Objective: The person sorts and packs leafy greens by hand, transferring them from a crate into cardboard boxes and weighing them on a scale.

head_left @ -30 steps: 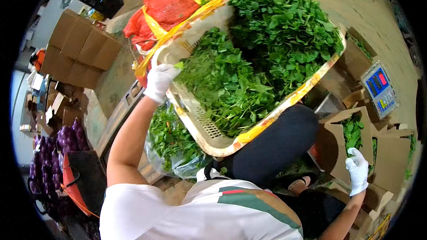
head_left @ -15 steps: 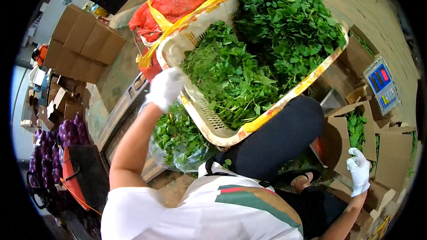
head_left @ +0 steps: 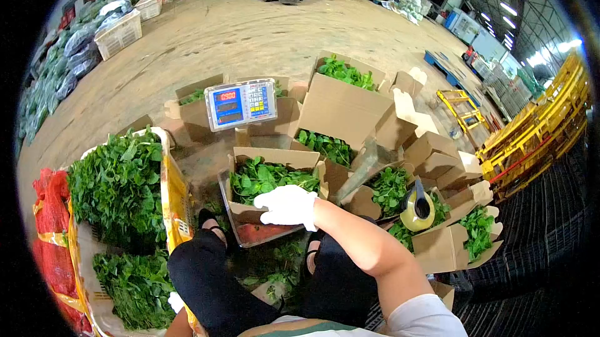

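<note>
My right hand, in a white glove, is over the near wall of an open cardboard box of leafy green stems. Its fingers point left and stand slightly apart, with nothing seen in them. The box rests on a metal scale platform, and the display behind it shows red digits. Low on the left, my left hand shows only as a bit of white glove beside the plastic crate. My leg and the crate hide its fingers. Two heaps of greens fill much of that crate.
More open boxes with greens stand behind and to the right. A tape dispenser lies among them. A red mesh sack sits left of the crate. Yellow metal frames are at the right, and loose leaves lie between my feet.
The view has swung right from the crate to the boxes and scale. My right hand has come to the box on the scale. My left hand, earlier at the crate's rim, is now mostly hidden.
</note>
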